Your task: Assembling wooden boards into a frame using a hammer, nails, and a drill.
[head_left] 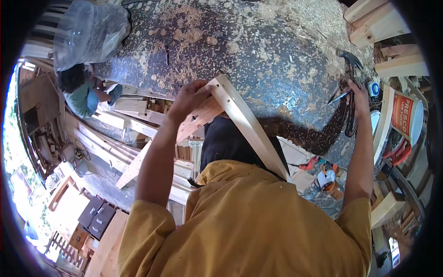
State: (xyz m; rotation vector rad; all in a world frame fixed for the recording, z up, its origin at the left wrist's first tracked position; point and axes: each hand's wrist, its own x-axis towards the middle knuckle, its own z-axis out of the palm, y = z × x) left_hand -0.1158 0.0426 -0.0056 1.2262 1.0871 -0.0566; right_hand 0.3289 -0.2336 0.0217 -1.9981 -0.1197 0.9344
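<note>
My left hand (188, 99) grips two pale wooden pieces where their ends meet in a corner. One piece, a squared wooden bar (251, 129) with dark holes near its end, slants down to the right past my body. The other, a wooden board (196, 121), runs down to the left behind my forearm. On the right side of the dark, worn workbench (258, 55), my right hand (359, 98) has its fingers curled round a hammer (351, 59), whose dark handle passes under them. A pointed metal tool (339, 97) shows beside these fingers; its other end is hidden.
Sawdust covers much of the bench. A tape measure (374, 88) and a white bucket (415, 122) with a red label are right of my hand. A clear plastic container (87, 34) stands far left, near another person (83, 99). Timber (392, 25) lies far right.
</note>
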